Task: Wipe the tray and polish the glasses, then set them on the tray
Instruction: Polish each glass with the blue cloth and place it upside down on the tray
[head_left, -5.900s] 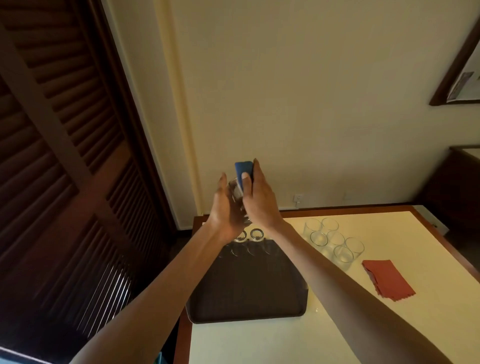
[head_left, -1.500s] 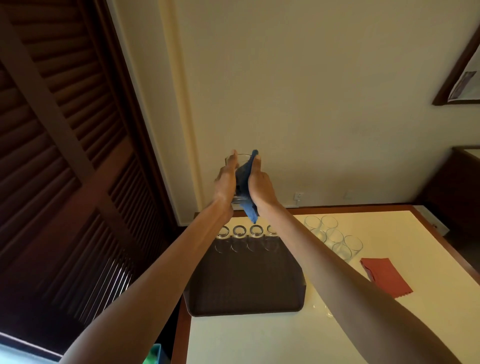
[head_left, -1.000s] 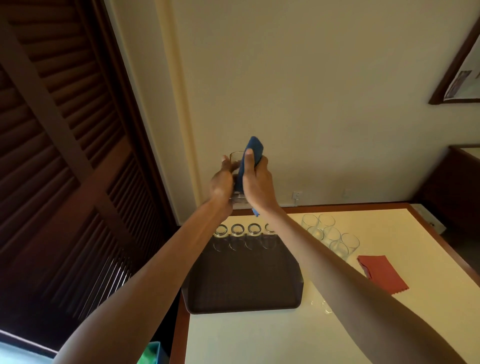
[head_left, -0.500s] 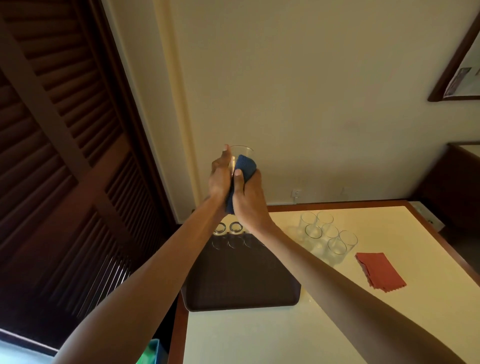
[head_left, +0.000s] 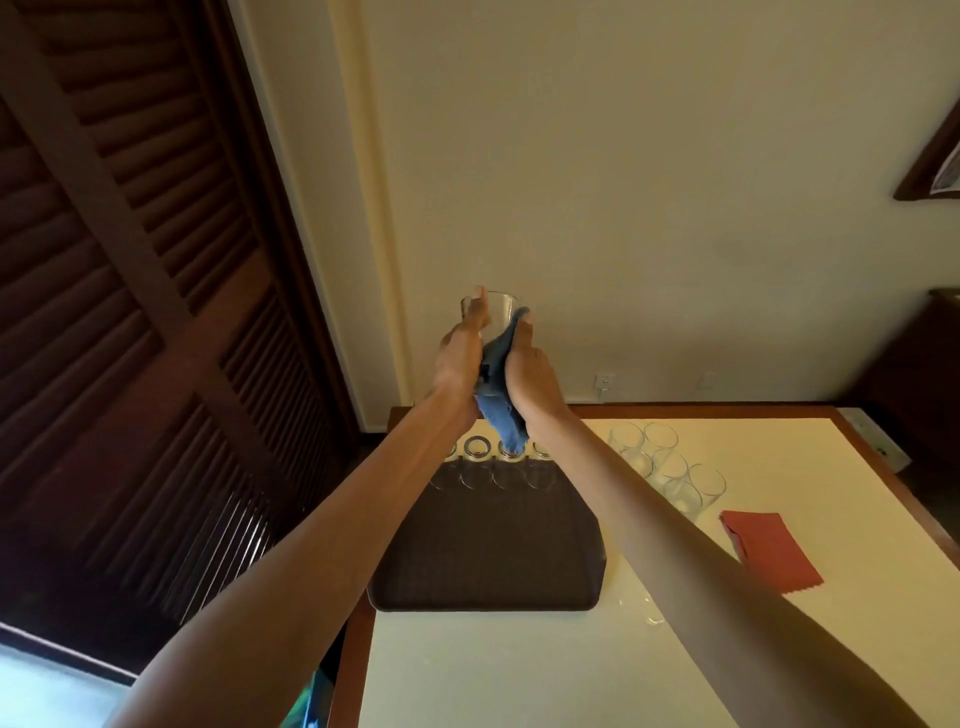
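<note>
- Since a moment ago, the blue cloth (head_left: 503, 415) is no longer bunched up by the rim. Now its tail hangs down between the two wrists.
- Closest is the pale table (head_left: 519, 675), with the dark tray (head_left: 488, 551) on its left side. The tray looks wiped, so I think that job is done.
- To the right of the tray a red cloth (head_left: 769, 551) lies flat on the table, and no one is touching it.
- At the far edge of the tray stands a row of glasses (head_left: 480, 448). I count four, but the left arm hides part of one. These look finished.
- Off the tray, to the right, a bunch of glasses (head_left: 670, 470) stands close together on the table. I think these still need a polish.
- Up in the air, past the tray, is the glass (head_left: 496, 310) being cleaned now.
- The left hand (head_left: 460, 358) wraps its fingers round the glass, with the thumb up by the rim.
- The right hand (head_left: 530, 374) holds the blue cloth tight and presses it on the side of the glass.
- Behind it all is the plain wall (head_left: 623, 208).
- So the job is about half done. This glass still has to go down on the tray.
</note>
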